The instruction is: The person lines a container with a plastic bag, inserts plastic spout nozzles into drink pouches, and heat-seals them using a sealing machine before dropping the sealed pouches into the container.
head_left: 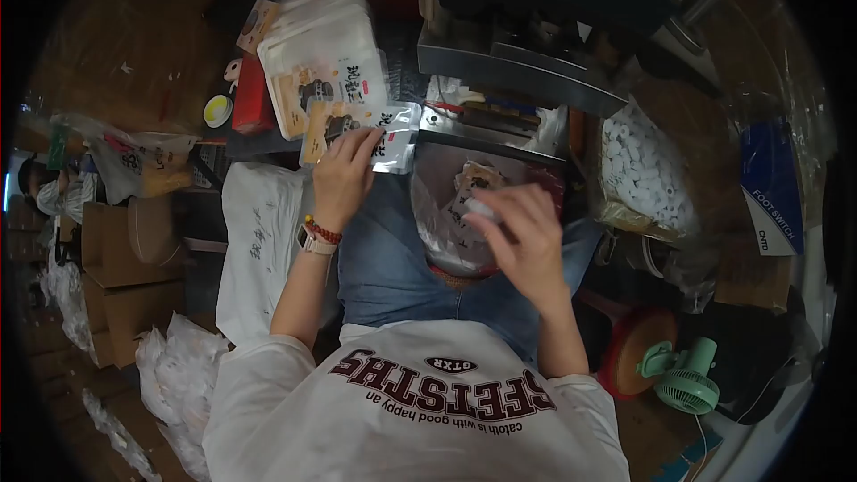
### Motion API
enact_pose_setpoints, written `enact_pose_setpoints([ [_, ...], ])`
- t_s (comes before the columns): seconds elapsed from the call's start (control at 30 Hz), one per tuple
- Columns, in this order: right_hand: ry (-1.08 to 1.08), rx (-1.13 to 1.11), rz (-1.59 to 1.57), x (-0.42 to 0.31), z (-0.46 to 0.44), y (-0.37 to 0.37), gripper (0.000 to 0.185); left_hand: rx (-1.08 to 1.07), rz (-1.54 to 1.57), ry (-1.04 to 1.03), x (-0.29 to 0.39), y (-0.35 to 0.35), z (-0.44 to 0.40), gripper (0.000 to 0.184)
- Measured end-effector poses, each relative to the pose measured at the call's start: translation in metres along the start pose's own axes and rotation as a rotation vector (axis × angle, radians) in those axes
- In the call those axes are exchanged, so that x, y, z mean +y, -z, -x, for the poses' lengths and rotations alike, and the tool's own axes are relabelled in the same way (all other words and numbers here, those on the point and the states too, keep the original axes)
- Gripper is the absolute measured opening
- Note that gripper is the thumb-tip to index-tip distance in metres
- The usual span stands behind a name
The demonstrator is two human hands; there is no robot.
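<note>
My left hand (344,170) holds a printed pouch (393,147) with a shiny silver part, its fingers over the pouch's near side. The pouch lies at the left end of a metal machine (495,129), beside a stack of similar pouches (326,54). My right hand (531,245) is over my lap, thumb and fingers pinched together around a small white piece (482,209) whose shape is partly hidden. Below those fingers a clear plastic bag (433,219) sits between my legs, with printed pouches (478,177) in it.
At the right stands an open bag of small white plastic pieces (647,170). A blue foot switch box (769,187) is beyond it. A green fan (692,379) stands low at the right. To the left are a red box (253,94), a white sack (254,250) and cardboard boxes (134,286).
</note>
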State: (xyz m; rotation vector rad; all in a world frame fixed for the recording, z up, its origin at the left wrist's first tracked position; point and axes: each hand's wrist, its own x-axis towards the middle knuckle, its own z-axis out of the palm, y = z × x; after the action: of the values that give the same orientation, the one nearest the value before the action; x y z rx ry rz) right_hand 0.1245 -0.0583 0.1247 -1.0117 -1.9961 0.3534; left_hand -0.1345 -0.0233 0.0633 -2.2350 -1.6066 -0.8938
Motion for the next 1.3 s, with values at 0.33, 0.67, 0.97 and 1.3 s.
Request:
enact_pose_setpoints([
  [0.33, 0.083, 0.245, 0.138, 0.0, -0.021, 0.013, 0.027, 0.023, 0.354, 0.252, 0.036, 0.021, -0.015, 0.04],
  [0.67, 0.079, -0.183, -0.176, 0.016, -0.029, 0.032, 0.037, -0.217, 0.726, -0.005, 0.07, 0.036, -0.019, 0.037],
  [0.97, -0.337, 0.288, 0.128, 0.041, -0.017, 0.082, 0.029, -0.594, 1.702, 0.953, 0.096, -0.03, -0.041, 0.022],
  [1.3, -0.528, -0.023, 0.483, 0.119, 0.003, 0.076, 0.03, -0.642, 1.789, 0.985, 0.081, -0.049, -0.068, 0.029],
])
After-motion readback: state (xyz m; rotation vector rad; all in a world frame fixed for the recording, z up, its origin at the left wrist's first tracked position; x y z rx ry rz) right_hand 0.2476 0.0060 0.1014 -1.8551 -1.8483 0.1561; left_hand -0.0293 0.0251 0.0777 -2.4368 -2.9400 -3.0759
